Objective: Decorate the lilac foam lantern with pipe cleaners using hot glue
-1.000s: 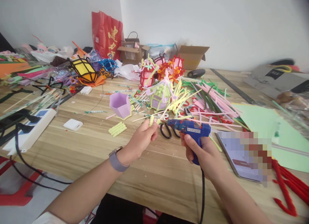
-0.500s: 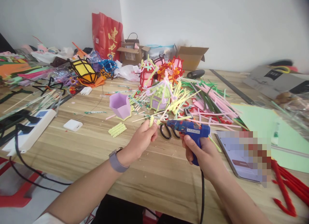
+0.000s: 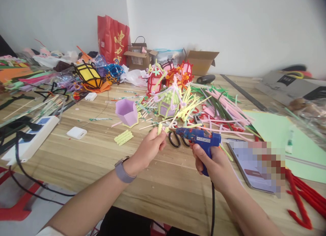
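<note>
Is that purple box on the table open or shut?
Open: the purple box has no lid over its top, and its inner walls show.

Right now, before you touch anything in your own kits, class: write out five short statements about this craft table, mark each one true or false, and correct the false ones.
1. The right hand holds a blue glue gun. True.
2. The left hand holds the scissors. False: it pinches a small yellow-green piece, and the scissors lie on the table.
3. The watch is on the right wrist. False: it is on the left wrist.
4. The red bag stands at the back, near the wall. True.
5. The purple cup lies upside down. False: its open side faces up.
</note>
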Motion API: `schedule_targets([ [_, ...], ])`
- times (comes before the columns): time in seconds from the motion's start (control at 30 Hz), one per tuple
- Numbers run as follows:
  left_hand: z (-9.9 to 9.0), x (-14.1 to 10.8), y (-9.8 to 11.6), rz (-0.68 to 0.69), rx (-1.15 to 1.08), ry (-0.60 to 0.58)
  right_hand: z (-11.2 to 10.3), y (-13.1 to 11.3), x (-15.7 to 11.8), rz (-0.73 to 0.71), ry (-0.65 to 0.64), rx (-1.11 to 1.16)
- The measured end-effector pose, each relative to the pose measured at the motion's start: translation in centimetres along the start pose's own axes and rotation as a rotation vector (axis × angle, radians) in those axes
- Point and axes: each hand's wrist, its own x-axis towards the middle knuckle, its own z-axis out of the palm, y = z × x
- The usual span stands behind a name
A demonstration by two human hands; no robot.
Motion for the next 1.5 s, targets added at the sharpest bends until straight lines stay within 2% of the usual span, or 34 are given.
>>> schedule_targets([
  [0.27, 0.0, -0.2, 0.0, 0.004, 0.016, 0.003, 0.1, 0.5, 0.1, 0.016, 0.041, -0.033],
  [0.5, 0.0, -0.1, -0.2, 0.017, 0.018, -0.001, 0.0, -0.3, -0.3, -0.009, 0.037, -0.062],
  [0.67, -0.1, -0.3, 0.0, 0.02, 0.087, 0.01, 0.1, 0.6, 0.0, -0.022, 0.05, -0.059],
  [0.77, 0.1, -0.4, 0.1, 0.05, 0.163, 0.015, 0.1, 1.2, 0.1, -0.08, 0.064, -0.073],
  [0.9, 0.0, -0.2, 0.1, 0.025, 0.258, 0.069, 0.0, 1.0, -0.2, -0.24, 0.075, -0.026],
  [1.0, -0.8, 0.6, 0.1, 0.009, 0.225, 0.169, -0.4, 0.6, -0.4, -0.193, -0.023, 0.113],
  [1.1, -2.3, 1.6, 0.4, 0.066, 0.075, 0.32, -0.6, 0.2, -0.3, 0.036, -0.253, 0.179],
  [1.2, -3.3, 2.0, 0.8, 0.149, -0.028, 0.345, -0.3, 0.1, -0.2, 0.199, -0.454, 0.093],
  [1.33, -2.9, 1.7, 0.9, 0.202, -0.009, 0.204, 0.8, 0.4, 0.2, 0.193, -0.575, -0.107],
  [1.4, -2.3, 1.3, 0.7, 0.183, 0.013, 0.108, 1.3, 0.8, 0.4, 0.123, -0.533, -0.269],
  [1.43, -2.0, 1.1, 0.6, 0.162, 0.02, 0.069, 1.4, 0.9, 0.5, 0.043, -0.475, -0.381],
  [1.5, -1.5, 0.7, 0.6, 0.116, 0.034, 0.021, 1.3, 1.0, 0.5, -0.198, -0.277, -0.643],
])
